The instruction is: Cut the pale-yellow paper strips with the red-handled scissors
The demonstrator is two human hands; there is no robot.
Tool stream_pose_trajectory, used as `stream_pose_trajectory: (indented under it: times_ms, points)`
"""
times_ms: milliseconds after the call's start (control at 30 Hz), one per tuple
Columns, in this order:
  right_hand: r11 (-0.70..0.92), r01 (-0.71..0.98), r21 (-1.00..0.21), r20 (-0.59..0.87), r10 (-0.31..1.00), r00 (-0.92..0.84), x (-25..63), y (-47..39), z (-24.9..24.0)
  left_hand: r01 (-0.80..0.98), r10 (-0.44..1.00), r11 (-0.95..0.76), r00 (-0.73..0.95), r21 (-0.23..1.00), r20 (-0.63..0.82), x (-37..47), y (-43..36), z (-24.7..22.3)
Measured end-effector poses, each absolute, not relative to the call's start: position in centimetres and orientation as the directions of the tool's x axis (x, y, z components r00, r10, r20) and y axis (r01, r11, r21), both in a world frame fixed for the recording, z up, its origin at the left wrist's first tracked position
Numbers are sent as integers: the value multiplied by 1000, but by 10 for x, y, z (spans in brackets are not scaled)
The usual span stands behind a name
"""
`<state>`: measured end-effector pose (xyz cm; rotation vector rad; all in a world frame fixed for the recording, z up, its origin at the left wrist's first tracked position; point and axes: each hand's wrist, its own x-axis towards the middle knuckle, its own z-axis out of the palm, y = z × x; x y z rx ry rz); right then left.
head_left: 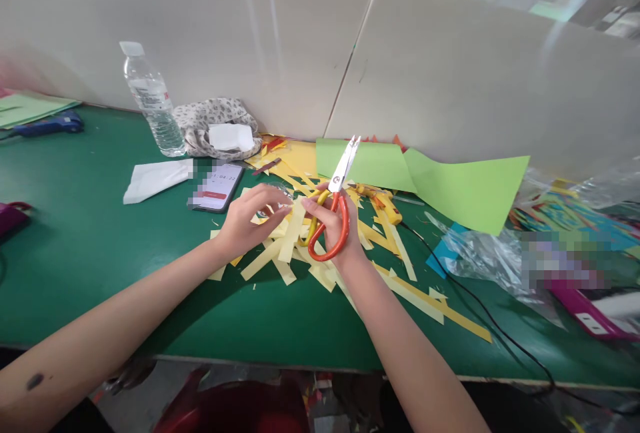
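My right hand [334, 227] grips orange-handled scissors [339, 187], blades pointing up and away, nearly closed. My left hand [249, 219] hovers just left of it, fingers curled over a heap of pale yellow paper strips [280, 256] on the green table [85, 239]; its fingertips touch or nearly touch a strip, and I cannot tell if it holds one. More yellow strips [425, 299] trail to the right.
A water bottle [151, 101], a patterned cloth [210, 123], a white tissue [153, 179] and a phone [216, 186] lie at back left. Green paper sheets [450, 183] lean by the cardboard wall [450, 79]. A black cable [480, 313] and plastic wrap [480, 253] lie at right.
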<state>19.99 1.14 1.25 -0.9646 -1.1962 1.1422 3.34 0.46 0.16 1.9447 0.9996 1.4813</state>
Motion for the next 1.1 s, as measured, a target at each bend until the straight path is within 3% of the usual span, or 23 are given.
stream_pose_trajectory:
  times_ms: [67, 200, 267, 633, 1100]
  points:
    - [203, -139, -969, 203, 979, 14, 200, 11, 13, 192, 871, -491, 77, 850, 485, 36, 3, 6]
    - [225, -99, -969, 224, 974, 25, 199, 11, 14, 49, 944, -196, 279, 979, 175, 39, 4, 9]
    - [227, -76, -971, 225, 974, 34, 199, 10, 14, 23, 939, -112, 331, 993, 98, 40, 6, 7]
    - [220, -52, -974, 217, 974, 62, 197, 10, 14, -56, 953, -39, 299, 998, 54, 41, 9, 0]
    - [225, 0, -974, 224, 970, 90, 199, 8, 17, -21, 947, 4, 320, 1000, 3, 43, 9, -2]
